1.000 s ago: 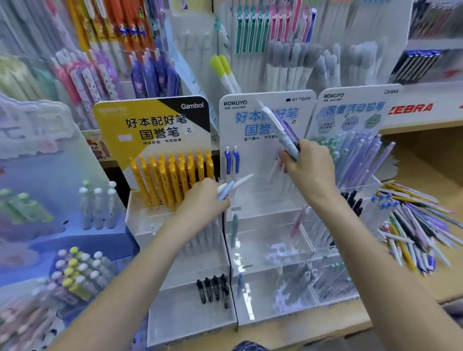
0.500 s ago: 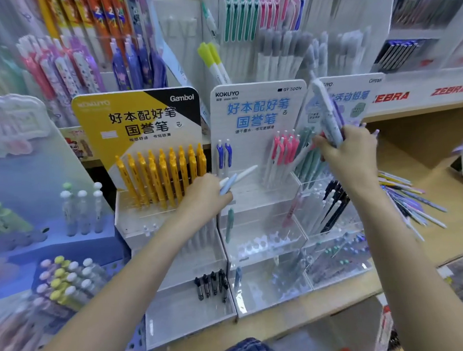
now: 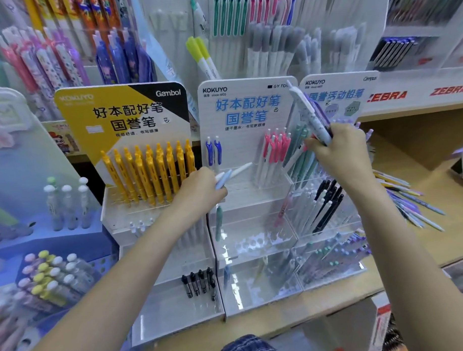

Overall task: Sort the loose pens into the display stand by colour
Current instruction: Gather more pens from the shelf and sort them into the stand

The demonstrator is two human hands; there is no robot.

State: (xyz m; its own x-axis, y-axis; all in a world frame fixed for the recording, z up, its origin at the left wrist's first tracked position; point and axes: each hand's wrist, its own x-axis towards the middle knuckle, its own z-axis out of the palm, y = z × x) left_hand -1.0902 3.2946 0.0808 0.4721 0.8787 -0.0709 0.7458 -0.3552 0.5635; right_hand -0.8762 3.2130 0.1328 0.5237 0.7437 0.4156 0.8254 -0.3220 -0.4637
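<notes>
The right hand (image 3: pixel 340 155), gripping a pen bundle (image 3: pixel 312 117), is shifting rightward off the middle stand (image 3: pixel 249 190), uncovering pink pens (image 3: pixel 275 147) at centre frame. The left hand (image 3: pixel 199 192) is still pinching pale pens (image 3: pixel 231 174), so those probably go in next.

the display stand (image 3: pixel 256 242) tiers look like clear glossy acrylic, glare all over the front walls; its backing cards (image 3: pixel 123 118) look like smooth printed card; yellow pens (image 3: pixel 149 175) are shiny smooth plastic, same with the pink pens (image 3: pixel 275 150); the shelf (image 3: pixel 441 202) under the loose pens (image 3: pixel 410 203) looks like matt wood laminate; checked cloth (image 3: pixel 247 348) at the bottom edge
</notes>
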